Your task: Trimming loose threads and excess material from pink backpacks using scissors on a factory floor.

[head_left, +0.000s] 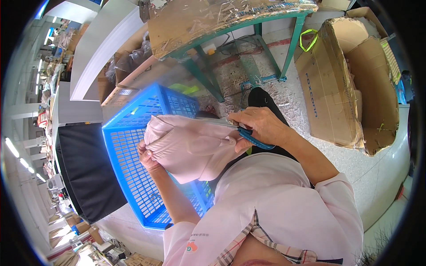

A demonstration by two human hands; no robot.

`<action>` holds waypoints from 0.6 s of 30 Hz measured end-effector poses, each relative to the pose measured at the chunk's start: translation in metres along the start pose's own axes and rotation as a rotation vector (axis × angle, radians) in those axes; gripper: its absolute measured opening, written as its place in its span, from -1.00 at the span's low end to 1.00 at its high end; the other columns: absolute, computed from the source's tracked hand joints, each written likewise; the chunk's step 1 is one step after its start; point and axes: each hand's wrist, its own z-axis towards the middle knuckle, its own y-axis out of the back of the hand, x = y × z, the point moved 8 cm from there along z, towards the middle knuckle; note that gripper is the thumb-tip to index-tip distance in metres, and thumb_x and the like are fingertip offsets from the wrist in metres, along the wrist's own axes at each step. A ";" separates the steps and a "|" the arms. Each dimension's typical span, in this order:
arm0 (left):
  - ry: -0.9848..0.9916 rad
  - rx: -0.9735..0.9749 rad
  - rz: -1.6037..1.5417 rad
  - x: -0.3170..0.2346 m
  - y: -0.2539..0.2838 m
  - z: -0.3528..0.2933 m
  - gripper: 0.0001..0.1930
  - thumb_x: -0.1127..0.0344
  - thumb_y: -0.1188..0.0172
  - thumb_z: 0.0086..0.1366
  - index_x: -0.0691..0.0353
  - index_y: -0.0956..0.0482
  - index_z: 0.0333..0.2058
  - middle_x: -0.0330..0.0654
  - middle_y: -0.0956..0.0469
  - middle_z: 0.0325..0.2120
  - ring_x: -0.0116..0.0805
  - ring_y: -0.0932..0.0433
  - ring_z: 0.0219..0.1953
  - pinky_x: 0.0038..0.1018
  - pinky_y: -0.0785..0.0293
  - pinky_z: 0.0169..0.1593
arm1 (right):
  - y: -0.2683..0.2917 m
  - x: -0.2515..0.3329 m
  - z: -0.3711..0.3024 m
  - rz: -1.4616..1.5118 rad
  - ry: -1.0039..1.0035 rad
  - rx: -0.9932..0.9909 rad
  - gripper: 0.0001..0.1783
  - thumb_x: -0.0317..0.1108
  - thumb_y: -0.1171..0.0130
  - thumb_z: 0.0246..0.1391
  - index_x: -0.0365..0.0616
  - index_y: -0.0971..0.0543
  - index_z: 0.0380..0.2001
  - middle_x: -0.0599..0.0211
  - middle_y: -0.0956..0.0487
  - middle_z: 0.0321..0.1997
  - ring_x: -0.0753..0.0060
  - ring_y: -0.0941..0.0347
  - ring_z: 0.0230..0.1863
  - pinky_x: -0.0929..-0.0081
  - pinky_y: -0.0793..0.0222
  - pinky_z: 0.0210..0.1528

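A bundle of smooth pale pink cloth is held up in front of my body, partly over the blue crate. My left hand grips its gathered, folded left end, fingers closed round the edge. In my right hand are scissors with dark blue handles. Their blades point left along the upper edge of the cloth, mostly lost against it. My right thumb lies close to the cloth's right end; whether it also pinches the cloth I cannot tell.
A tall blue plastic crate stands at my left, beside a black padded block. Ahead is a green-framed table with a worn cardboard top. A large open carton stands to the right. Scraps litter the floor under the table.
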 end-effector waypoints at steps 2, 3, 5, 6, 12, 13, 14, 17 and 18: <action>-0.006 -0.014 -0.007 0.000 0.002 0.000 -0.57 0.34 -0.29 -0.25 0.30 -0.50 -0.29 -0.07 -0.53 -0.33 -0.21 -0.52 -0.30 -0.28 -0.42 -0.11 | -0.002 -0.002 -0.001 -0.004 -0.010 0.014 -0.32 0.21 -0.23 -0.46 -0.13 -0.46 -0.35 0.21 -0.48 -0.55 0.13 -0.43 -0.46 0.36 -0.34 -0.46; 0.004 -0.006 -0.001 0.000 0.002 0.000 -0.59 0.35 -0.28 -0.25 0.30 -0.50 -0.31 -0.06 -0.53 -0.34 -0.21 -0.52 -0.30 -0.28 -0.42 -0.11 | -0.002 -0.002 -0.002 0.000 0.013 -0.001 -0.34 0.18 -0.25 -0.43 -0.13 -0.46 -0.33 0.22 -0.44 -0.60 0.24 -0.43 -0.51 0.42 -0.32 -0.49; 0.019 0.005 0.000 0.002 0.002 0.001 -0.61 0.35 -0.28 -0.24 0.29 -0.51 -0.33 -0.06 -0.53 -0.34 -0.21 -0.52 -0.30 -0.27 -0.42 -0.11 | -0.001 -0.003 -0.004 -0.001 0.030 -0.016 -0.37 0.14 -0.27 -0.39 -0.13 -0.46 -0.32 0.24 -0.39 -0.65 0.35 -0.42 -0.56 0.48 -0.30 -0.52; 0.012 0.001 0.001 0.002 0.002 0.001 -0.63 0.35 -0.28 -0.24 0.28 -0.51 -0.35 -0.06 -0.53 -0.34 -0.20 -0.52 -0.30 -0.26 -0.43 -0.12 | -0.004 -0.013 -0.006 0.228 -0.097 0.006 -0.42 0.07 -0.27 -0.31 -0.12 -0.46 -0.28 0.33 -0.34 -0.68 0.48 -0.35 -0.61 0.55 -0.26 -0.55; 0.040 -0.016 -0.005 -0.002 0.010 -0.002 -0.64 0.36 -0.28 -0.24 0.26 -0.51 -0.35 -0.04 -0.53 -0.34 -0.17 -0.52 -0.28 -0.23 -0.42 -0.11 | -0.008 -0.058 -0.036 0.957 -0.516 -0.115 -0.35 0.03 -0.22 -0.15 -0.14 -0.35 -0.05 0.59 -0.27 -0.61 0.72 -0.17 -0.59 0.77 -0.11 -0.50; 0.026 -0.039 -0.009 -0.003 0.012 -0.003 -0.60 0.37 -0.29 -0.25 0.30 -0.50 -0.31 -0.02 -0.52 -0.33 -0.19 -0.52 -0.30 -0.25 -0.43 -0.12 | -0.005 -0.058 -0.039 0.856 -0.491 -0.117 -0.35 0.03 -0.22 -0.15 -0.13 -0.35 -0.05 0.57 -0.27 -0.60 0.72 -0.17 -0.56 0.77 -0.12 -0.47; 0.010 -0.062 -0.010 -0.005 0.012 -0.002 -0.55 0.39 -0.30 -0.25 0.34 -0.49 -0.27 0.00 -0.52 -0.33 -0.22 -0.52 -0.31 -0.26 -0.44 -0.13 | -0.002 -0.057 -0.041 0.756 -0.464 -0.118 -0.35 0.03 -0.22 -0.15 -0.13 -0.35 -0.05 0.54 -0.28 -0.59 0.71 -0.18 -0.53 0.77 -0.13 -0.43; 0.004 -0.074 0.003 -0.004 0.012 0.003 -0.54 0.35 -0.32 -0.24 0.36 -0.49 -0.27 -0.01 -0.52 -0.33 -0.22 -0.52 -0.30 -0.28 -0.43 -0.13 | -0.006 -0.059 -0.055 0.726 -0.515 -0.090 -0.39 -0.05 -0.25 -0.15 -0.11 -0.36 -0.05 0.52 -0.29 -0.56 0.69 -0.20 -0.49 0.74 -0.15 -0.37; 0.002 -0.071 0.010 -0.004 0.011 0.005 -0.53 0.34 -0.33 -0.24 0.37 -0.48 -0.27 -0.01 -0.52 -0.33 -0.21 -0.51 -0.30 -0.29 -0.43 -0.12 | -0.010 -0.060 -0.059 0.729 -0.538 -0.084 -0.40 -0.08 -0.26 -0.15 -0.09 -0.36 -0.05 0.52 -0.29 -0.55 0.68 -0.20 -0.48 0.73 -0.15 -0.36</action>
